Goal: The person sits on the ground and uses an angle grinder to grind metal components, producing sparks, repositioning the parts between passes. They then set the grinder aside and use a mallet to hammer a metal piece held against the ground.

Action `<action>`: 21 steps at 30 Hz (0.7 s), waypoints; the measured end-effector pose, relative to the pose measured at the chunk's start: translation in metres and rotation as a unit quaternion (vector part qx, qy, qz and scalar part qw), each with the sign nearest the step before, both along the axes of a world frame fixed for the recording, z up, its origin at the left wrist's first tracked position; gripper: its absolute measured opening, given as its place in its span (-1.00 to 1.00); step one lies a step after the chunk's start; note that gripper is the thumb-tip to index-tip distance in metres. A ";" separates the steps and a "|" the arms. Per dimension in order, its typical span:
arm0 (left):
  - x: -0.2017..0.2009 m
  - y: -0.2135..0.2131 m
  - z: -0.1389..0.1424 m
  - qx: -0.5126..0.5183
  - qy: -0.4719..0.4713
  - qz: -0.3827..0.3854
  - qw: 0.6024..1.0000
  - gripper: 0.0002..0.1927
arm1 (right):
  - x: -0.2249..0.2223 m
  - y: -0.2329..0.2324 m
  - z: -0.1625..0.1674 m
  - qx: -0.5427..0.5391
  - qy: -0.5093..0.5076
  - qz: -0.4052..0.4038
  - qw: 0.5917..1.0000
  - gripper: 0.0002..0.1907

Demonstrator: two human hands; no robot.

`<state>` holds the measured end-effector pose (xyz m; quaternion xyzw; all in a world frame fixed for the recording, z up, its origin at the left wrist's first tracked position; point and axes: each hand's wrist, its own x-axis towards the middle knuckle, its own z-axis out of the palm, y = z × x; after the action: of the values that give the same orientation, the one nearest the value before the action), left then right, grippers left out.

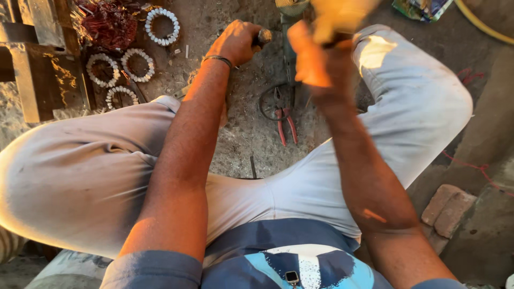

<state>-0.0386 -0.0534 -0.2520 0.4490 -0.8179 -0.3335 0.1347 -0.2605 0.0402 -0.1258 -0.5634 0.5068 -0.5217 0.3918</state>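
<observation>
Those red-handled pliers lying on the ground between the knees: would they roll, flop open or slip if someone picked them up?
The red-handled pliers lie flat on gritty ground, so they probably would not roll. Their two handles are spread apart, so they would likely swing loosely at the joint when lifted by one handle. They look like metal, probably heavy for their size; the coated handles should give grip.
</observation>
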 end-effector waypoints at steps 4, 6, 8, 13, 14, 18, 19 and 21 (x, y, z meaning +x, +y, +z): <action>-0.001 -0.002 -0.002 0.018 -0.011 0.008 1.000 -0.74 | -0.012 -0.005 -0.018 -0.048 -0.523 0.135 0.840 -0.70; -0.003 -0.004 -0.001 0.023 -0.023 -0.018 0.999 -0.77 | 0.015 0.004 -0.047 0.085 -0.231 0.070 0.967 -0.74; -0.006 -0.005 0.001 0.017 -0.041 -0.052 0.998 -0.86 | 0.039 0.007 -0.069 0.269 0.132 -0.068 0.952 -0.56; -0.005 -0.001 0.006 0.021 0.006 -0.007 1.000 -0.79 | 0.028 0.014 -0.052 0.269 -0.016 -0.084 0.959 -0.61; -0.003 -0.002 0.006 0.005 0.018 -0.006 1.000 -0.79 | 0.016 0.011 -0.045 0.204 0.030 -0.097 0.974 -0.64; 0.001 -0.002 0.004 0.057 -0.009 0.024 0.998 -0.82 | -0.020 0.001 -0.048 0.109 -0.056 -0.033 0.992 -0.65; 0.002 -0.002 0.003 0.042 -0.007 0.017 0.999 -0.80 | -0.015 0.002 -0.059 0.055 -0.023 -0.049 0.997 -0.67; 0.002 -0.002 0.002 0.037 -0.003 0.005 0.999 -0.78 | 0.002 0.008 -0.082 -0.048 0.046 -0.085 0.994 -0.71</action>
<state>-0.0370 -0.0558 -0.2499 0.4591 -0.8032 -0.3611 0.1172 -0.2585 0.0485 -0.2073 -0.5602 0.5444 -0.5504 0.2947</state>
